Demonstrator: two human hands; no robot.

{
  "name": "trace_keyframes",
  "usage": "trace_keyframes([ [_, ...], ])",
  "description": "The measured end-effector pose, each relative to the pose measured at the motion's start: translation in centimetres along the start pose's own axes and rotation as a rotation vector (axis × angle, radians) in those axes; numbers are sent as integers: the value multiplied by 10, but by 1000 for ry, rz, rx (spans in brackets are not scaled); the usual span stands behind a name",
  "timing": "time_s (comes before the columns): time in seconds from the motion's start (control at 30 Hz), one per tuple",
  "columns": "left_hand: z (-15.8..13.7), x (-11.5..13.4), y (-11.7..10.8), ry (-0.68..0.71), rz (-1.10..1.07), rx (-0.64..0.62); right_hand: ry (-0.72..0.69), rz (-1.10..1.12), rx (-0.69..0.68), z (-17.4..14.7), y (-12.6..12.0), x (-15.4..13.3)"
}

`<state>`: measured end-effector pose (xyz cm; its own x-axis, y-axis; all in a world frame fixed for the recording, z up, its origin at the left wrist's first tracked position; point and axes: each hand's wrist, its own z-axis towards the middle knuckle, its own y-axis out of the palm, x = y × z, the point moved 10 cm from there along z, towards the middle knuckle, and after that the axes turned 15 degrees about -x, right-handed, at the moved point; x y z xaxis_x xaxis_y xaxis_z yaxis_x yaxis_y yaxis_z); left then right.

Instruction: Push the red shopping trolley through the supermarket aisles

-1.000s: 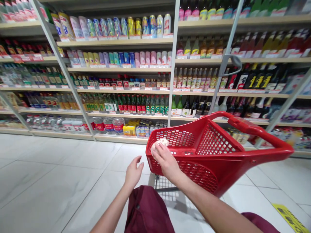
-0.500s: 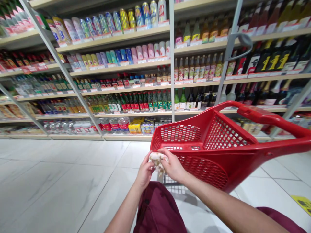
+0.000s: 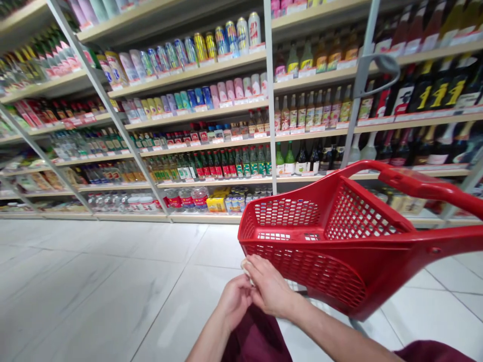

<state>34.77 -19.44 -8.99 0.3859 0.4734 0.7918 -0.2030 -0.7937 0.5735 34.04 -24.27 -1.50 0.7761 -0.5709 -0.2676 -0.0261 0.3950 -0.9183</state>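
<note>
A whitish cloth (image 3: 245, 266) is bunched in my right hand (image 3: 269, 286), and only a small edge of it shows past the fingers. My right hand is closed around it, back of the hand up. Close against it, my left hand (image 3: 234, 300) has its fingers curled in and meeting the right fingertips; what they pinch, if anything, is hidden. Both hands are low, in front of a red shopping cart (image 3: 309, 261), just short of its near side wall and apart from it. The cart's basket shows bare red mesh inside.
Shelves (image 3: 204, 143) of cans and bottles run along the far side. Boxed packs (image 3: 218, 201) and big jugs (image 3: 198, 196) stand on the bottom shelf. A grey hook-shaped holder (image 3: 377, 75) juts from an upright. White tiled floor (image 3: 94, 281) stretches to the left.
My hands have moved lower and drawn toward me, away from the cart's rim. The spotted cloth, plainly visible between both hands before, is now mostly covered by my right hand. The view has turned slightly left.
</note>
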Motion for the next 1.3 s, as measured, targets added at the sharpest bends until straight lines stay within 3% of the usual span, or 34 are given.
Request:
trace_keyframes([
  [0.07,-6,3,-6,-54,83,-23,-105,-69,-90,-1,4,-8],
  [0.13,-6,20,-9,-55,285,-54,-166,-121,-95,6,-6,-7],
  [0.2,-2,57,-14,37,629,0,-164,-180,16,18,-30,2],
  [0.27,2,101,-19,174,948,146,-123,-275,176,27,-51,14],
  [0.33,9,135,-22,294,1109,279,-109,-398,270,28,-51,22],
  [0.37,17,143,-20,322,1150,280,-138,-458,260,27,-41,22],
  [0.43,39,141,-4,326,1348,138,-245,-542,166,18,-6,21],
  [0.5,59,121,15,271,1656,-58,-312,-558,76,5,24,22],
  [0.57,71,105,20,216,1874,-155,-317,-535,50,-3,31,25],
  [0.67,75,104,19,218,1950,-134,-347,-523,68,0,12,24],
  [0.77,69,108,19,220,2001,-111,-483,-565,41,12,-4,18],
  [0.9,52,112,16,192,1956,-93,-603,-563,13,14,2,13],
  [1.07,24,115,11,214,1734,-116,-542,-476,4,-17,40,10],
  [1.13,14,116,5,226,1659,-81,-495,-422,17,-29,45,5],
  [1.3,-4,118,-9,269,1627,5,-389,-364,203,-18,1,-21],
])
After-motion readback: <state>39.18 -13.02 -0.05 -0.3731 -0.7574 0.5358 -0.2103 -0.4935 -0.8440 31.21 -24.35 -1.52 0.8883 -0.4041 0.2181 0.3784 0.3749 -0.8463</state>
